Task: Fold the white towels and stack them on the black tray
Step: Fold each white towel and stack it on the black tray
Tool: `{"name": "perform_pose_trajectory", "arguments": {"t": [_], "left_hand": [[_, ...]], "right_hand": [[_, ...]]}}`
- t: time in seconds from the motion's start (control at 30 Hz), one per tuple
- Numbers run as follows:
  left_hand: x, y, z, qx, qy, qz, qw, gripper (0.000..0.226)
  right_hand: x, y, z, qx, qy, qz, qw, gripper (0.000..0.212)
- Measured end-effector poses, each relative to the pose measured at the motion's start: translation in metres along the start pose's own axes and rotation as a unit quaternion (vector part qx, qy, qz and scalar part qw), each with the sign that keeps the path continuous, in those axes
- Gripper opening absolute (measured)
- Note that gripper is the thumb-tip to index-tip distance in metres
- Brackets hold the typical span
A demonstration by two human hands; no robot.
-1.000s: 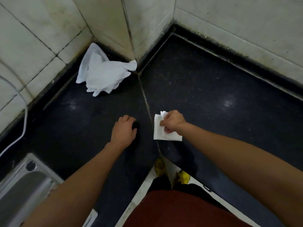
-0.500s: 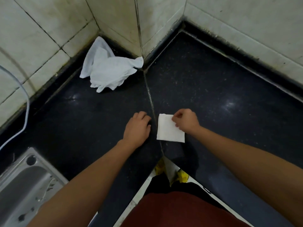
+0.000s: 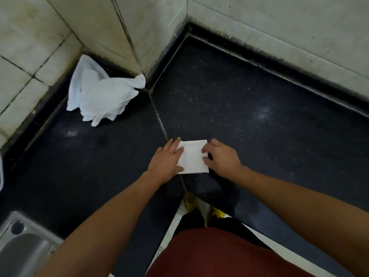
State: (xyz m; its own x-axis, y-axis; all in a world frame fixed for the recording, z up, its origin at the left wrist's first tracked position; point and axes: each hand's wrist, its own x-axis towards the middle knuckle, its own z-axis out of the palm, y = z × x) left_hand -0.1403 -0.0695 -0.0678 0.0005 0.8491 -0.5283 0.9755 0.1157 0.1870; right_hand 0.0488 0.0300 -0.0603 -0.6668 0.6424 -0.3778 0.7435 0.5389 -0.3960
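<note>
1. The black speckled stone countertop (image 3: 259, 120) fills most of the frame. A thin seam runs from the wall corner in the upper centre down to the lower centre. Bare surface lies open right of the seam as far as the raised black strip at the wall. Left of the seam, bare surface lies between the upper left and the lower left.

2. The pale tiled walls (image 3: 279, 27) close the countertop along the top and the left. One corner juts into the frame at upper centre.

3. The stainless steel sink (image 3: 22, 246) occupies the lower left corner. Its rim meets the countertop.

4. The crumpled white towel (image 3: 101, 96) lies in the upper left, against the wall base. One tip touches the jutting corner. It is well apart from my hands.

5. The folded white towel (image 3: 192, 158) lies flat at the centre as a small rectangle, with its left edge over the seam. Its top and bottom edges are uncovered.

6. My left hand (image 3: 165, 162) lies flat with the fingers straight, pressing the towel's left edge.

7. My right hand (image 3: 221, 158) has bent fingers. The thumb and fingertips rest on the right edge. I cannot tell whether they pinch the cloth.
</note>
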Motion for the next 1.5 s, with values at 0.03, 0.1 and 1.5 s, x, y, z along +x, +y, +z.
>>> {"name": "perform_pose_trajectory", "arguments": {"t": [0.03, 0.1, 1.5], "left_hand": [[0.000, 0.000, 0.000, -0.002, 0.001, 0.000, 1.000, 0.074], [0.000, -0.001, 0.001, -0.001, 0.003, 0.002, 1.000, 0.075], [-0.026, 0.218, -0.030, 0.033, 0.274, 0.324, 0.905, 0.028]], "right_hand": [[-0.008, -0.001, 0.004, -0.006, -0.006, -0.026, 1.000, 0.023], [-0.021, -0.001, 0.014, -0.016, -0.044, -0.048, 0.998, 0.019], [-0.254, 0.096, -0.043, 0.071, 0.230, 0.172, 0.955, 0.021]]}}
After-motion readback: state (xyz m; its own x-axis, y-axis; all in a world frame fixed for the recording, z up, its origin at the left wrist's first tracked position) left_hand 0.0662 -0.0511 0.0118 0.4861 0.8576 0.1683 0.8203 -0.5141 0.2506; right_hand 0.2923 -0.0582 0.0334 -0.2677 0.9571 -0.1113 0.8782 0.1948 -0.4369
